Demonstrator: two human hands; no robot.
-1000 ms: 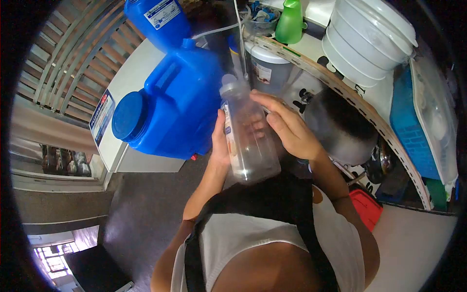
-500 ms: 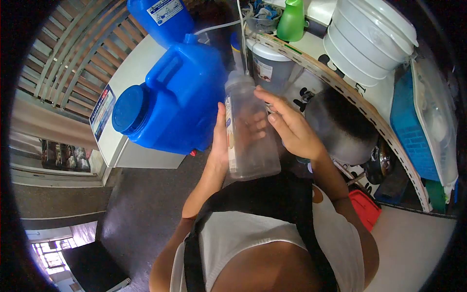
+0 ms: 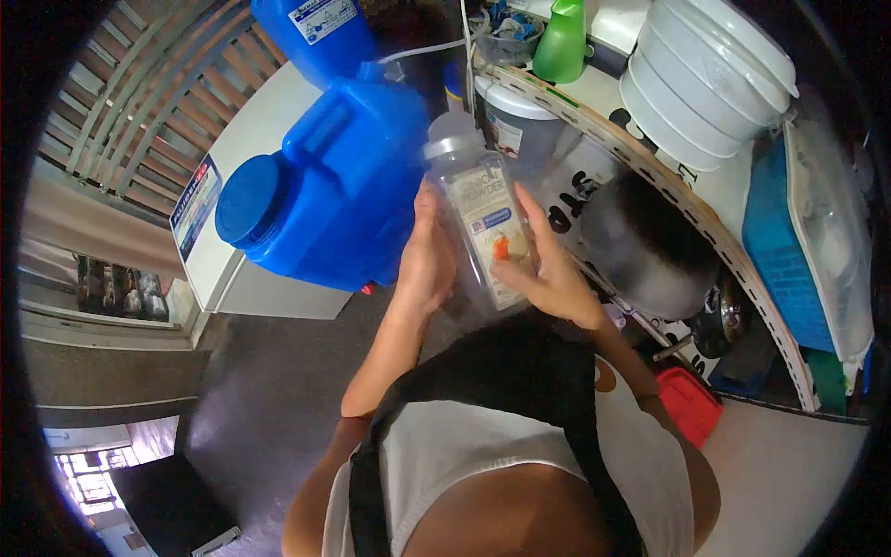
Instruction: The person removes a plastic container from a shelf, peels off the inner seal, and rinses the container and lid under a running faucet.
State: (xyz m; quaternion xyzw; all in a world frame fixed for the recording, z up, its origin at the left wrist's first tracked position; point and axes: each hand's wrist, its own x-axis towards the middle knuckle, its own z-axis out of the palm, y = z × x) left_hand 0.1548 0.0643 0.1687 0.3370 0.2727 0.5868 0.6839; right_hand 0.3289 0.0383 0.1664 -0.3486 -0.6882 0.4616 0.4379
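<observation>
A clear plastic bottle (image 3: 464,200) is held between my two hands, tilted slightly, its capped top pointing away from me. Its pale label with the word "POWDER" and an orange picture faces up. My left hand (image 3: 427,255) is closed along the bottle's left side. On the right side, my right hand (image 3: 555,278) grips it with the thumb across the lower label; its other fingers are partly hidden. No contents can be made out inside. Just left of my left hand stands a big blue jerrycan (image 3: 357,176) with a round screw lid.
Another blue container (image 3: 316,37) stands behind the jerrycan on a white cabinet (image 3: 269,288). To the right, a shelf edge (image 3: 640,158) borders white tubs (image 3: 701,84), a green bottle (image 3: 560,42) and a blue basket (image 3: 789,241). A dark-bottomed pot (image 3: 650,246) sits below, near a red item (image 3: 689,404).
The bottle has been turned so that its label now faces me. My right hand has shifted from resting at its upper side to gripping lower down, thumb over the label.
</observation>
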